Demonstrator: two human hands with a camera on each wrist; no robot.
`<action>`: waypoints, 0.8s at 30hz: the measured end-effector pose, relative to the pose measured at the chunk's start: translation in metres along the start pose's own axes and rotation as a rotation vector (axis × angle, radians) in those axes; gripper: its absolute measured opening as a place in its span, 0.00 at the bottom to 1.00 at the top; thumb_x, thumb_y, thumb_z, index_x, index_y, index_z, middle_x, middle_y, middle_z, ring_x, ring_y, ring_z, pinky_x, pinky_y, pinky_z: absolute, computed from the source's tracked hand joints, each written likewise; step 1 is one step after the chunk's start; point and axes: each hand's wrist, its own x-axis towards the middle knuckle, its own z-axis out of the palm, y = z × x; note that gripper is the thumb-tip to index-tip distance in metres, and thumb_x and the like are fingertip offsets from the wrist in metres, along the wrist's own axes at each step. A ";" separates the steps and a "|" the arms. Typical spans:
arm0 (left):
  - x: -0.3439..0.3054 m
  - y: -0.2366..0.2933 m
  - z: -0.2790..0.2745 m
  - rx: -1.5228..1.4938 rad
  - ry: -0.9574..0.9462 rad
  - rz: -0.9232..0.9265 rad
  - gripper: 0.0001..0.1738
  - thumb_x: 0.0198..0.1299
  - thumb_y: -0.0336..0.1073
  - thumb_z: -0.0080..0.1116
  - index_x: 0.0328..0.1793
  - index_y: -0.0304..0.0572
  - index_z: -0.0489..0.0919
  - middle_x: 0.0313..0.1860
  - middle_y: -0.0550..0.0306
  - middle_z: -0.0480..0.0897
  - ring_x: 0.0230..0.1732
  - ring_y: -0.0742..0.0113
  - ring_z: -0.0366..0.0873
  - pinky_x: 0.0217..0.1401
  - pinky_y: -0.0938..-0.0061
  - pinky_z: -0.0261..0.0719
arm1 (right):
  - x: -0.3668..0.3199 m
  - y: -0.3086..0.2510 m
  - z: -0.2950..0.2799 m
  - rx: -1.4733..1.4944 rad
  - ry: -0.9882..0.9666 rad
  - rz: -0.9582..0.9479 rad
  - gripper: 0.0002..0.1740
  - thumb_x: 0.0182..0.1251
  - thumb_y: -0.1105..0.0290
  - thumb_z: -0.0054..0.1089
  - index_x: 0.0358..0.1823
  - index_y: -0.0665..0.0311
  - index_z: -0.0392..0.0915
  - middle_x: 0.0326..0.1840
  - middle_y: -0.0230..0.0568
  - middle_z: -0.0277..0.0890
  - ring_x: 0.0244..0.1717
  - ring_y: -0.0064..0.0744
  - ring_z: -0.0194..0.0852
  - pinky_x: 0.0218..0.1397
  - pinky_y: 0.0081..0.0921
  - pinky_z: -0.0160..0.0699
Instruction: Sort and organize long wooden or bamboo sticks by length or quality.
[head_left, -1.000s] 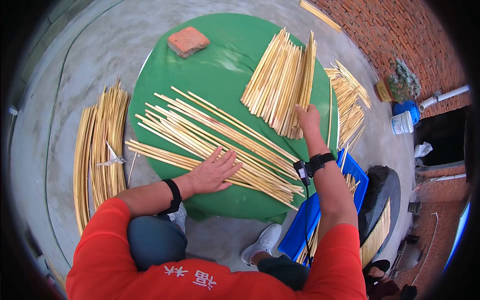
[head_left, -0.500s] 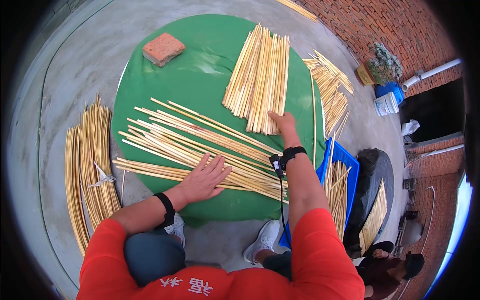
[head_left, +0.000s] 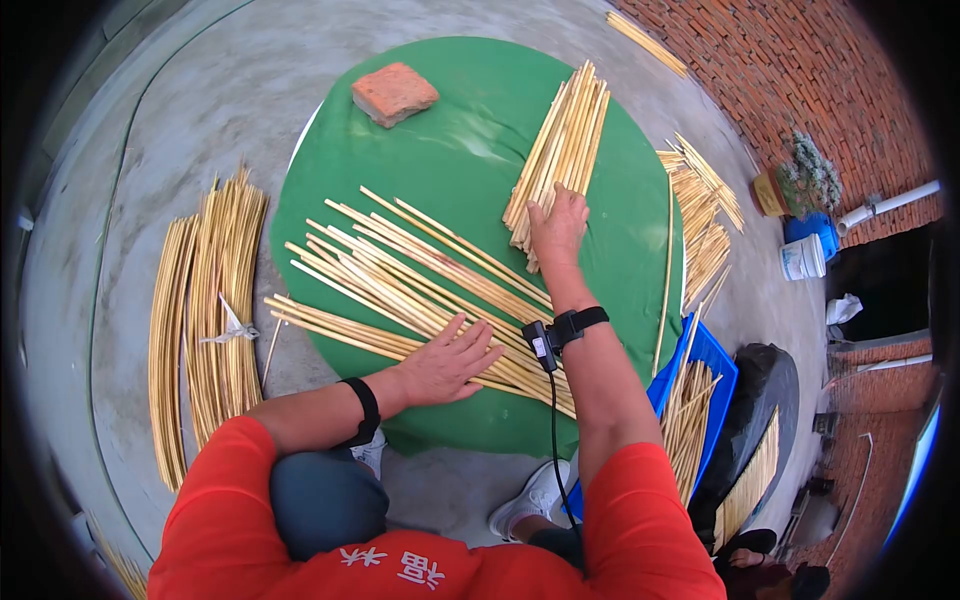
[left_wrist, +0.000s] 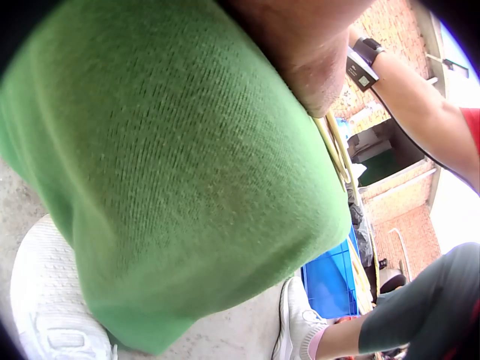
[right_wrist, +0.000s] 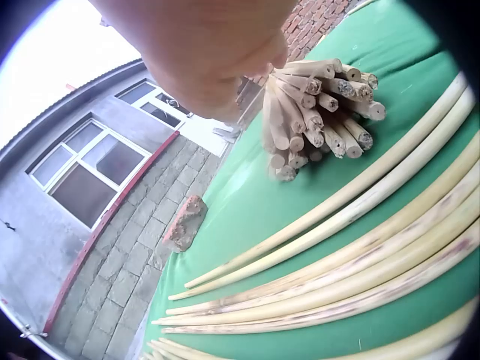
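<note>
In the head view, my left hand (head_left: 447, 362) lies with fingers spread on a loose layer of pale sticks (head_left: 400, 290) across the green cloth (head_left: 330, 160). My right hand (head_left: 560, 228) grips the near end of a narrower bundle of sticks (head_left: 565, 140) at the back right. The right wrist view shows that bundle's cut ends (right_wrist: 322, 112) clustered below my right hand (right_wrist: 210, 45), fingers curled around it. The left wrist view shows part of my left hand (left_wrist: 307, 45) above the cloth; its fingertips are hidden there.
A brick (head_left: 395, 94) sits at the table's back left. Tied stick bundles (head_left: 222, 310) lie on the floor at left. To the right are a blue crate (head_left: 715, 350) holding sticks, more floor sticks (head_left: 700, 220), a potted plant (head_left: 805, 175) and a person (head_left: 760, 570) low down.
The spread pile at the back right has been drawn into a narrower bundle, and my right hand has moved from its edge onto it. My left hand stays on the loose sticks.
</note>
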 end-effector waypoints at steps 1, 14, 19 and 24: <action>-0.001 0.000 0.000 -0.004 0.002 0.003 0.36 0.60 0.54 0.51 0.69 0.41 0.63 0.64 0.41 0.68 0.71 0.50 0.60 0.74 0.48 0.50 | -0.001 0.007 0.002 0.002 -0.003 -0.003 0.41 0.50 0.55 0.70 0.60 0.75 0.65 0.49 0.55 0.67 0.57 0.57 0.64 0.61 0.40 0.65; -0.002 0.000 0.005 0.011 0.014 -0.008 0.35 0.62 0.54 0.48 0.69 0.41 0.63 0.63 0.41 0.68 0.71 0.50 0.59 0.74 0.48 0.49 | 0.012 0.031 0.014 1.151 -0.304 0.679 0.29 0.50 0.71 0.73 0.47 0.85 0.69 0.42 0.58 0.78 0.38 0.43 0.82 0.41 0.33 0.82; -0.002 0.000 0.007 -0.002 0.017 -0.010 0.34 0.62 0.54 0.48 0.70 0.41 0.63 0.64 0.41 0.67 0.70 0.50 0.60 0.74 0.48 0.49 | 0.019 0.006 0.028 1.140 -0.065 0.702 0.23 0.49 0.79 0.71 0.45 0.84 0.73 0.40 0.57 0.79 0.36 0.43 0.82 0.41 0.33 0.83; -0.002 0.000 0.008 -0.006 0.007 -0.015 0.35 0.61 0.54 0.49 0.69 0.41 0.64 0.64 0.42 0.67 0.70 0.50 0.60 0.74 0.48 0.48 | 0.048 -0.025 0.030 1.550 -0.009 0.705 0.23 0.50 0.81 0.68 0.46 0.82 0.67 0.43 0.57 0.76 0.37 0.42 0.81 0.40 0.35 0.83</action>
